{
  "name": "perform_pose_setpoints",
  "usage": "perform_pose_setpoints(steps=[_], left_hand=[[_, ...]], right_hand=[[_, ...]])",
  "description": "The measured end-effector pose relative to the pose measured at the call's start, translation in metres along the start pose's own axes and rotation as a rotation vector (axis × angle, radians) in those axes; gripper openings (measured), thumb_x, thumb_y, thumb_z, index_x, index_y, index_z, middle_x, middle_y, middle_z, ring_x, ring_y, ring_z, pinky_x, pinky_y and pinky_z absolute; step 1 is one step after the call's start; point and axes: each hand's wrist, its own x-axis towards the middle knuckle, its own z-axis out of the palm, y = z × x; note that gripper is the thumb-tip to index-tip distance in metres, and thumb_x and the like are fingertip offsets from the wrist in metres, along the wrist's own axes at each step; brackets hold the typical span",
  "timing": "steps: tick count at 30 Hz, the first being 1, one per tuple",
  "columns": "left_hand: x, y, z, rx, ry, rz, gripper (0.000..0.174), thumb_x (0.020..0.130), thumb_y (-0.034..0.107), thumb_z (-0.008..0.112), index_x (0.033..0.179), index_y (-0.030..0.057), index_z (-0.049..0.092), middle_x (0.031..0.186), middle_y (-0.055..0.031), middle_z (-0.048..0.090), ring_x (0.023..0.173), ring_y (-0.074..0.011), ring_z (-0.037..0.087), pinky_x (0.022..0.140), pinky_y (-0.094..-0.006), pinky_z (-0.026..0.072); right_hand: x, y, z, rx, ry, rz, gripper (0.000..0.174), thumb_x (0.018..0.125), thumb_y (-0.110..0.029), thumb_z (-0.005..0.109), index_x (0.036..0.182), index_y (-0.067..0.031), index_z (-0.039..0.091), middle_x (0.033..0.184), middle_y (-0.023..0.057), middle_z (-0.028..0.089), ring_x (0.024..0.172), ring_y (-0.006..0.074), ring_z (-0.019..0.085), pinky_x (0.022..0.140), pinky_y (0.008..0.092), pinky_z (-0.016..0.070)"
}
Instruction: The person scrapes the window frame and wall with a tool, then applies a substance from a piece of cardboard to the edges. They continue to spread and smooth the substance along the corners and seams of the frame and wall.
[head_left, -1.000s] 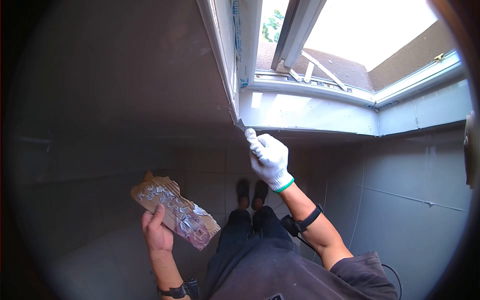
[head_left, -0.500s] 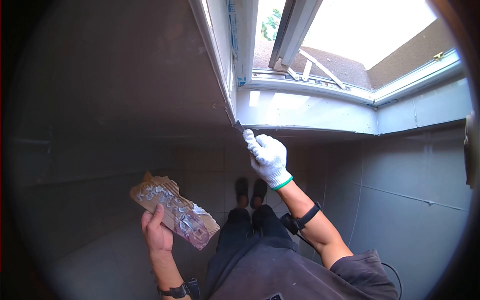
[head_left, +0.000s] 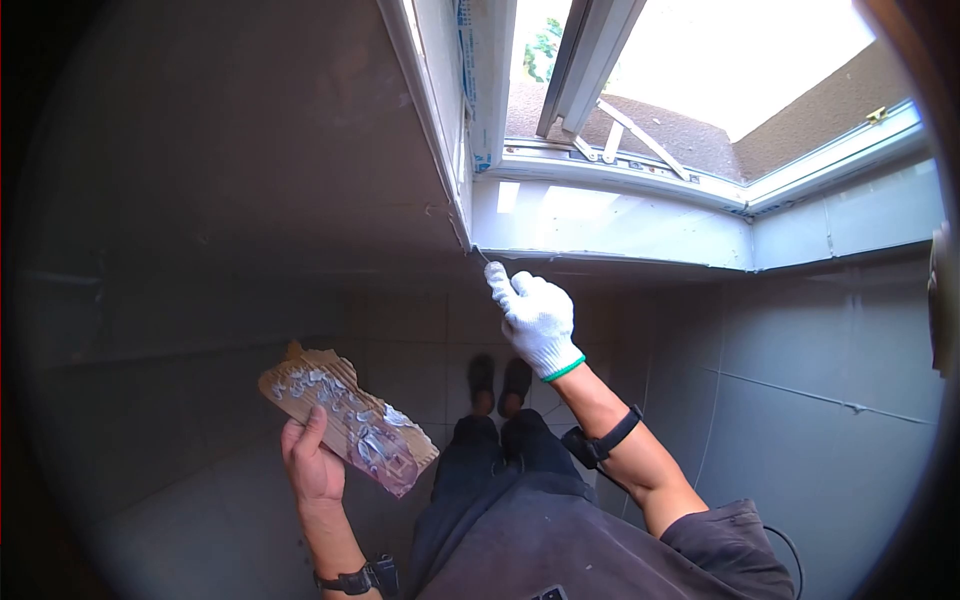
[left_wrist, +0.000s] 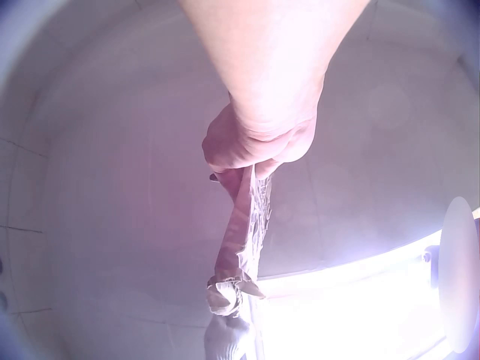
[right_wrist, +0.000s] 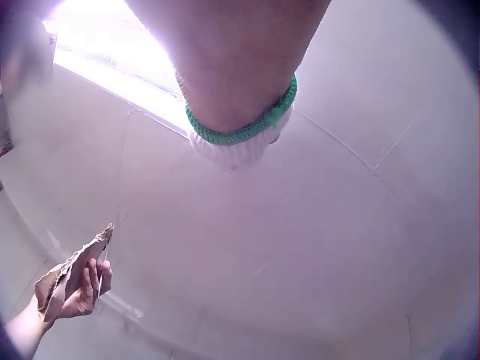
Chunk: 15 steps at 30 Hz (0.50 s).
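Cardboard (head_left: 350, 418), torn at the edges and streaked with pale paste (head_left: 375, 446), sat leftmost of the things in play in the head view, slanting down to the right. Your bare left hand (head_left: 318, 472) gripped it by the lower edge, thumb laid over the smeared face, and the piece ran past that thumb both up-left and down-right. From above, the fingers behind it were hidden; the right wrist view showed them against its other side. The left wrist view caught the piece almost edge-on, reaching away from your curled hand.

Rightward, between your two hands, your dark shoes (head_left: 498, 378) stood on the floor. Next came a thin tool (head_left: 482, 254), its visible end at the corner where the white sill (head_left: 610, 222) met the upright trim (head_left: 428, 100); whether it touched there was too small to tell. Your gloved right hand (head_left: 540, 315) held that tool in bent fingers, well apart from the cardboard, above and to its right. The right wrist view showed the green cuff (right_wrist: 240, 135) closely but hid the fingers and the tool. Farther right, an open window stood over the sill, beside a tiled wall (head_left: 830, 340).
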Motion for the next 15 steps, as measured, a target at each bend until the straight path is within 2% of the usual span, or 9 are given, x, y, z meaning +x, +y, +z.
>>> perform_pose_setpoints(steps=[3, 7, 15], left_hand=[[-0.001, 0.001, 0.003, -0.009, -0.008, 0.005, 0.035, 0.104, 0.014, 0.062, 0.133, -0.0063, 0.061, 0.129, -0.0143, 0.068, 0.119, -0.0247, 0.065, 0.108, -0.0405, 0.0471], [-0.002, 0.003, 0.007, -0.011, -0.013, 0.009, 0.040, 0.103, 0.015, 0.062, 0.135, -0.0068, 0.057, 0.131, -0.0159, 0.067, 0.119, -0.0264, 0.065, 0.108, -0.0424, 0.0484], [-0.003, 0.000, 0.002, -0.051, -0.013, 0.020, 0.039, 0.103, 0.015, 0.062, 0.136, -0.0056, 0.057, 0.132, -0.0148, 0.067, 0.120, -0.0252, 0.064, 0.108, -0.0416, 0.0479]], right_hand=[[0.001, 0.000, -0.005, -0.084, -0.046, -0.036, 0.047, 0.087, -0.007, 0.066, 0.134, -0.0054, 0.066, 0.079, 0.0064, 0.056, 0.066, 0.0220, 0.060, 0.054, 0.0376, 0.0470], [0.009, -0.009, -0.024, -0.186, -0.095, -0.058, 0.050, 0.085, -0.006, 0.066, 0.135, -0.0055, 0.066, 0.080, 0.0067, 0.056, 0.067, 0.0216, 0.059, 0.053, 0.0376, 0.0465], [0.011, -0.005, -0.038, -0.248, -0.177, -0.065, 0.050, 0.084, -0.006, 0.065, 0.134, -0.0048, 0.065, 0.080, 0.0066, 0.056, 0.068, 0.0217, 0.061, 0.053, 0.0378, 0.0471]])
